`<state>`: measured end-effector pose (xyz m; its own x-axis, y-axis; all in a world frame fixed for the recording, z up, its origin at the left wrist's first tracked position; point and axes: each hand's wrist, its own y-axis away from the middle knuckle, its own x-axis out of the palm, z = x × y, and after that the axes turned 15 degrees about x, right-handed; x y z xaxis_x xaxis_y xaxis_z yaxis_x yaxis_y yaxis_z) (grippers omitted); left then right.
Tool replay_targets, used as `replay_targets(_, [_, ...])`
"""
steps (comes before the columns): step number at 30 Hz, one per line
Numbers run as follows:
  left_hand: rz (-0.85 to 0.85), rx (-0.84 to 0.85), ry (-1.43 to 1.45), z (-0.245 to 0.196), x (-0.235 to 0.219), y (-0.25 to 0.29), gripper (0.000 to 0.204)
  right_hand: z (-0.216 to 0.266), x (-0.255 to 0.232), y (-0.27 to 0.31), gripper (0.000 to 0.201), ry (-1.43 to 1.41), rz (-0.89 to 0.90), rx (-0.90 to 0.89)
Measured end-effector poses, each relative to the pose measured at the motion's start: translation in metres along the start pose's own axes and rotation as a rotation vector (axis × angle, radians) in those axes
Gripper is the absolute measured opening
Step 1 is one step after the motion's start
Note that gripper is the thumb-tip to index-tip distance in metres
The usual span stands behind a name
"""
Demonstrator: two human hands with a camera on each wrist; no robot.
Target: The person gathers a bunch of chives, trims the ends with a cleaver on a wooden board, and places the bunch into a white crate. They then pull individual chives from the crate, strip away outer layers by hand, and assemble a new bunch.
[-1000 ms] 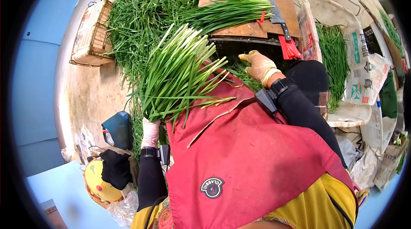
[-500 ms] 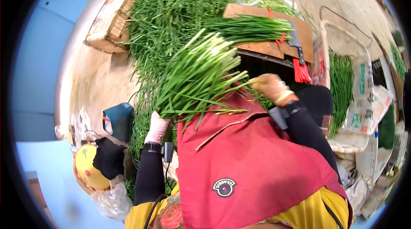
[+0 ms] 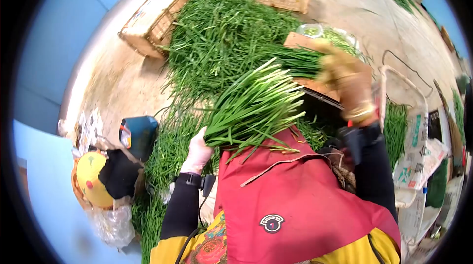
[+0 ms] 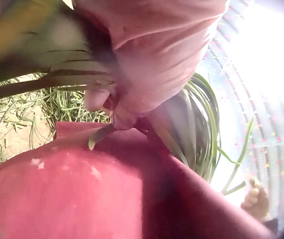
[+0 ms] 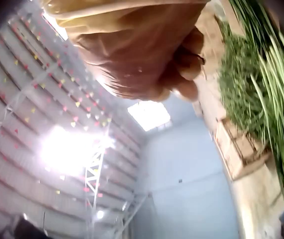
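Left hand [image 3: 198, 153] is gripping the green bunch [image 3: 253, 111], pale ends [image 3: 291, 88] pointing away up-right; right hand [image 3: 347, 81] is hovering beyond them, too blurry to tell its grip.

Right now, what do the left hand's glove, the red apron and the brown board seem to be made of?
Glove on the left hand: probably thin latex or vinyl, smooth, from its fine wrinkles.
Red apron: likely woven or coated fabric, matte, given its soft folds.
Brown board: perhaps wood or plywood, dull, from its colour; no grain is clear.
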<state>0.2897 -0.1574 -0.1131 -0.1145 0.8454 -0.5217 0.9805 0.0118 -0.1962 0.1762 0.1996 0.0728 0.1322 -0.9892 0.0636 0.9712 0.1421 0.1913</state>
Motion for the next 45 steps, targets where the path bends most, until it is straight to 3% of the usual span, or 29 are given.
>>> replay_targets(1, [0.0,0.071,-0.052,0.005,0.002,0.001,0.031,-0.01,0.014,0.0,0.036,0.191,0.292,-0.16])
replay_targets(2, [0.001,0.139,-0.105,0.012,0.0,0.003,0.031,-0.01,0.029,0.002,0.036,0.189,0.265,-0.156])
replay_targets(4, [0.054,0.158,-0.133,0.011,-0.003,0.002,0.034,-0.014,0.046,0.006,0.043,0.628,0.622,-0.256])
replay_targets(8, [0.047,0.184,-0.072,0.022,0.001,0.003,0.035,-0.073,-0.007,-0.062,0.049,0.301,0.261,-0.015])
replay_targets(10, [0.048,0.324,-0.167,0.025,0.0,-0.001,0.038,-0.12,-0.033,-0.087,0.048,0.281,0.16,0.045])
replay_targets(12, [0.052,0.382,-0.262,0.031,0.0,-0.005,0.042,-0.151,-0.041,-0.081,0.042,0.53,0.031,0.005])
replay_targets(13, [0.025,0.367,-0.221,0.029,0.002,-0.006,0.044,-0.164,-0.048,-0.073,0.043,0.788,0.206,-0.38])
replay_targets(14, [0.008,0.423,-0.282,0.029,0.0,-0.009,0.044,-0.182,-0.048,-0.07,0.041,0.809,0.159,-0.398])
replay_targets(16, [-0.006,0.482,-0.333,0.031,-0.007,-0.02,0.044,-0.195,-0.038,-0.05,0.04,-0.431,0.308,0.417])
replay_targets(18, [0.102,0.531,-0.322,0.027,-0.023,-0.046,0.043,-0.178,-0.043,-0.041,0.024,-0.569,0.418,0.281])
replay_targets(20, [0.004,0.017,0.791,-0.011,-0.024,-0.079,0.041,-0.153,-0.053,-0.036,0.027,-0.591,0.453,0.15])
replay_targets(21, [-0.052,0.063,0.703,-0.017,-0.025,-0.092,0.047,-0.124,-0.057,-0.02,0.03,-0.634,0.52,0.217])
replay_targets(24, [0.056,0.092,0.818,-0.046,-0.034,-0.134,0.043,-0.126,-0.065,-0.022,0.036,-0.536,0.43,0.045])
replay_targets(25, [-0.031,0.172,0.563,-0.034,-0.035,-0.143,0.037,-0.13,-0.068,-0.019,0.039,-0.533,0.378,0.131])
replay_targets(26, [-0.025,0.17,0.553,-0.023,-0.042,-0.145,0.037,-0.137,-0.072,-0.018,0.033,-0.538,0.312,0.13])
replay_targets(28, [0.135,0.936,-0.72,-0.041,-0.046,-0.141,0.045,-0.166,-0.106,-0.029,0.026,-0.522,0.299,0.215])
replay_targets(29, [0.148,0.984,-0.693,-0.045,-0.046,-0.138,0.062,-0.187,-0.124,-0.031,0.016,-0.652,0.295,0.244])
replay_targets(30, [0.167,0.978,-0.7,-0.044,-0.048,-0.131,0.062,-0.204,-0.135,-0.029,0.016,-0.713,0.254,0.23])
replay_targets(32, [0.279,0.907,-0.922,-0.036,-0.055,-0.112,0.066,-0.218,-0.152,-0.021,0.015,-0.523,0.334,0.37])
replay_targets(33, [0.253,0.958,-0.916,-0.033,-0.056,-0.11,0.07,-0.221,-0.151,-0.022,0.016,-0.395,0.303,0.469])
replay_targets(36, [0.339,0.905,-0.937,-0.033,-0.071,-0.097,0.078,-0.225,-0.142,-0.031,0.021,-0.34,0.309,0.482])
replay_targets(42, [0.512,0.88,-0.898,-0.072,-0.063,-0.067,0.084,-0.202,-0.12,-0.032,0.031,-0.097,0.178,0.351])
replay_targets(44, [0.548,0.872,-0.854,-0.08,-0.062,-0.061,0.085,-0.195,-0.112,-0.035,0.03,0.251,-0.001,0.007])
replay_targets(45, [0.546,0.868,-0.852,-0.085,-0.061,-0.06,0.085,-0.188,-0.11,-0.037,0.03,0.255,0.056,0.063])
